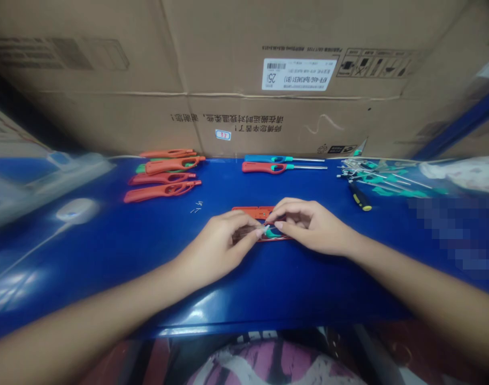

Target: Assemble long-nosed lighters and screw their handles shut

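The left hand point(218, 243) pinches a small pale piece point(265, 229) at the red lighter casing point(250, 212), amid the blue surface point(180, 305), long axis parallel to its front edge, heading unclear. The right hand point(312, 227) curls over the casing's right end; whether pinching, I cannot tell.

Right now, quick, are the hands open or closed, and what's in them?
Left hand: closed, pinching a small pale piece.
Right hand: fingers curled over the orange-red casing; can't tell if it's gripping anything.
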`<state>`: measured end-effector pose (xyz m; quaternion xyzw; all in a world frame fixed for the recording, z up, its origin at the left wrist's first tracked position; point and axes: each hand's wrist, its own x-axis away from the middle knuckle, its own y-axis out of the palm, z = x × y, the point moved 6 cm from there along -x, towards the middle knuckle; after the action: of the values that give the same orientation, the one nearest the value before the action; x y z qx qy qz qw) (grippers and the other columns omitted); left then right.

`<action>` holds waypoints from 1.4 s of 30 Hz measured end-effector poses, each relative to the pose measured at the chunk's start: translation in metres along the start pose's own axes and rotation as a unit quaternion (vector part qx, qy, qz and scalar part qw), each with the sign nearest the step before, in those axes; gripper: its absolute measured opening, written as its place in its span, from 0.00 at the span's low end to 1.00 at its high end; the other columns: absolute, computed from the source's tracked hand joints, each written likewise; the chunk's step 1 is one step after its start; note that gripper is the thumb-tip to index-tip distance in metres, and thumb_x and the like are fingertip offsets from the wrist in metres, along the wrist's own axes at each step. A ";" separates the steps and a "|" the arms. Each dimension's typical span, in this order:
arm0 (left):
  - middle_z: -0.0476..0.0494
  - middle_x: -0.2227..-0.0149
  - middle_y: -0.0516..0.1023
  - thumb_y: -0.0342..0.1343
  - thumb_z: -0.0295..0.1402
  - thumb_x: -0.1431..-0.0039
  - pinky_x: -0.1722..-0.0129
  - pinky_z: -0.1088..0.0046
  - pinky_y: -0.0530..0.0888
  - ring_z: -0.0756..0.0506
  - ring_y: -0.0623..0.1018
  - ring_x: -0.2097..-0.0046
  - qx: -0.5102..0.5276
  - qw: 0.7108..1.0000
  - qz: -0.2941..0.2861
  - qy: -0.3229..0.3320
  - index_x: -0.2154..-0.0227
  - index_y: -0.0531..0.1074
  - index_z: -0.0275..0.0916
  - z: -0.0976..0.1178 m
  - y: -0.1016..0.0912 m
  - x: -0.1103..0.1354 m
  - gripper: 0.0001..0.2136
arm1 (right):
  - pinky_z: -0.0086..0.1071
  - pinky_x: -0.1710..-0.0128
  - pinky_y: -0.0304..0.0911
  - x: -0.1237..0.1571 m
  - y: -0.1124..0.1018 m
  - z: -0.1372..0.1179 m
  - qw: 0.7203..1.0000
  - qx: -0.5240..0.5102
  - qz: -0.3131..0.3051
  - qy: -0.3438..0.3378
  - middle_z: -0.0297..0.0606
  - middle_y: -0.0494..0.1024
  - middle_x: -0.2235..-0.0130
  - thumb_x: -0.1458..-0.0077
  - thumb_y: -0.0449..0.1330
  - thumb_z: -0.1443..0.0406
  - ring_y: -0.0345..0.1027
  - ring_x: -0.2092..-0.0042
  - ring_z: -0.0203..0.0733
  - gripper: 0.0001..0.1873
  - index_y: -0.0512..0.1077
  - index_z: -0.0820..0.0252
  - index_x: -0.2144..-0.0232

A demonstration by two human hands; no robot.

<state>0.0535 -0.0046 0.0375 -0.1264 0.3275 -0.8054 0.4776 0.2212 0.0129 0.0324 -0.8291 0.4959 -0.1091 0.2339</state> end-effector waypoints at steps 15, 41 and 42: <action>0.45 0.66 0.77 0.59 0.35 0.36 0.62 0.68 0.69 0.44 0.73 0.62 -0.157 0.986 -0.032 0.052 0.60 0.76 0.37 -0.005 -0.012 -0.005 0.07 | 0.35 0.58 0.68 0.010 0.007 -0.008 0.940 0.310 -0.069 -0.124 0.42 0.70 0.46 0.40 0.59 0.61 0.71 0.56 0.42 0.22 0.70 0.55 0.44; 0.47 0.62 0.82 0.62 0.32 0.39 0.63 0.71 0.71 0.47 0.79 0.64 -0.180 0.980 -0.088 0.003 0.60 0.82 0.43 -0.012 -0.020 -0.007 0.07 | 0.28 0.70 0.55 0.010 0.003 -0.008 0.949 0.287 -0.086 -0.100 0.34 0.72 0.64 0.39 0.60 0.65 0.61 0.69 0.34 0.03 0.69 0.59 0.64; 0.47 0.62 0.82 0.62 0.32 0.39 0.63 0.71 0.71 0.47 0.78 0.64 -0.179 0.980 -0.089 -0.004 0.60 0.82 0.43 -0.013 -0.021 -0.007 0.06 | 0.28 0.70 0.55 0.009 0.003 -0.008 0.950 0.283 -0.084 -0.101 0.34 0.72 0.65 0.39 0.60 0.66 0.61 0.69 0.34 0.03 0.69 0.59 0.64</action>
<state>0.0364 0.0137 0.0420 -0.2416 0.4516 -0.7728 0.3748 0.2202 0.0012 0.0373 -0.7742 0.3469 -0.1795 0.4980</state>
